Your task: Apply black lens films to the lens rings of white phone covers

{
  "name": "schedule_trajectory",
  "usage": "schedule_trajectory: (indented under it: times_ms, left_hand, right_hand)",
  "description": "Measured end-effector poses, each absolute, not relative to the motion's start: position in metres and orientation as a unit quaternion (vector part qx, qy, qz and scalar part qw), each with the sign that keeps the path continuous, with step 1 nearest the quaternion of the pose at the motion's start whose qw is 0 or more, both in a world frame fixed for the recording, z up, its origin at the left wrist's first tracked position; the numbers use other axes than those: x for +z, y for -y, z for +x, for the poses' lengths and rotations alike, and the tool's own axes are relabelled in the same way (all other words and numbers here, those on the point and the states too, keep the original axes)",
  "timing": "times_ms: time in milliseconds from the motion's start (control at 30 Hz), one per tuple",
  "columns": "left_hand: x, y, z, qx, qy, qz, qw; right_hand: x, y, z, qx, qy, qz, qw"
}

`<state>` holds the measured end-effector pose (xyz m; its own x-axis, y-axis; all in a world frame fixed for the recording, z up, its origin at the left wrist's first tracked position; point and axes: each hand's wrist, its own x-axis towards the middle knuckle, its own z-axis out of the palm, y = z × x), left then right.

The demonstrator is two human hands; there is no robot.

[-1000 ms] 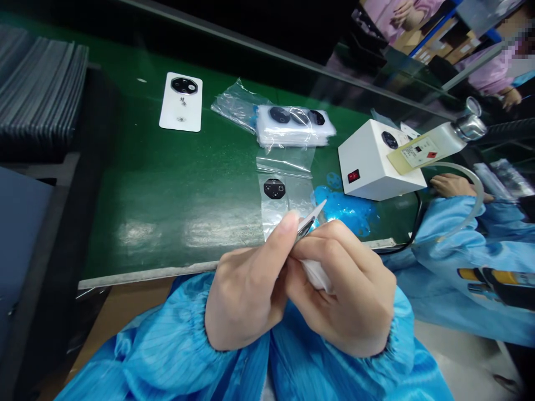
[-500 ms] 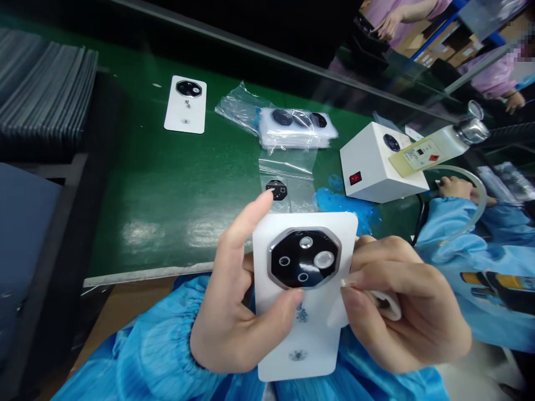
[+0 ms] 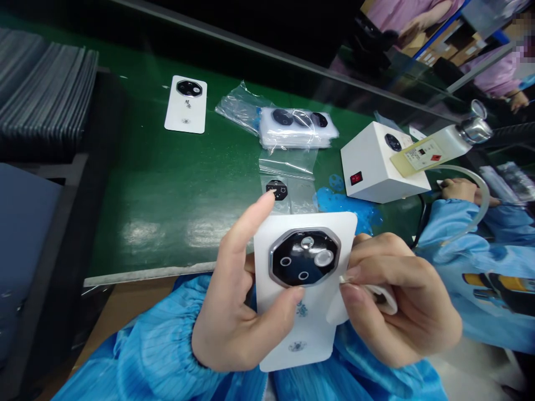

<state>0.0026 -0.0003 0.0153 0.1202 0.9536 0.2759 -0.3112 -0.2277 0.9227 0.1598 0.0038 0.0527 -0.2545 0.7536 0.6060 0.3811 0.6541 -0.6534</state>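
My left hand (image 3: 246, 306) grips a white phone back cover (image 3: 309, 345) from its left side, the thumb lying across the front just below the black eight-sided camera panel (image 3: 307, 281). The index finger stretches up past the cover's top left corner. In my right hand (image 3: 401, 301), thumb and index finger pinch a folded white wiping cloth (image 3: 336, 311) at the cover's right edge, close to the camera panel. Part of the cloth loops out under the curled fingers. A loose black camera lens plate (image 3: 277, 190) on a clear bag lies beyond my left fingertip.
Another white back cover (image 3: 184, 120) lies on the green mat (image 3: 146, 184). Behind the lens plate sits a bagged stack of parts (image 3: 292, 133). At right are blue film scraps (image 3: 349, 209), a white box (image 3: 363, 161) and a tilted pump bottle (image 3: 443, 147). Stacked trays (image 3: 45, 89) stand left; co-workers work nearby.
The cover's lower end has risen slightly and tilted a little. My right hand has shifted slightly left and up with the cloth. My left hand keeps its grip.
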Motion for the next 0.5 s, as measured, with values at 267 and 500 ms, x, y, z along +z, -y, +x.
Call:
schedule_trajectory:
  times_ms: [267, 500]
  left_hand:
    - [0.0148, -0.0011, -0.0003, 0.568, -0.276, 0.503, 0.590]
    - [0.0161, -0.0025, -0.0031, 0.540, -0.300, 0.454, 0.642]
  right_hand:
    - [0.0484, -0.0056, 0.1585, 0.216, 0.759, -0.355, 0.502]
    - [0.0456, -0.0063, 0.1562, 0.239, 0.736, -0.366, 0.517]
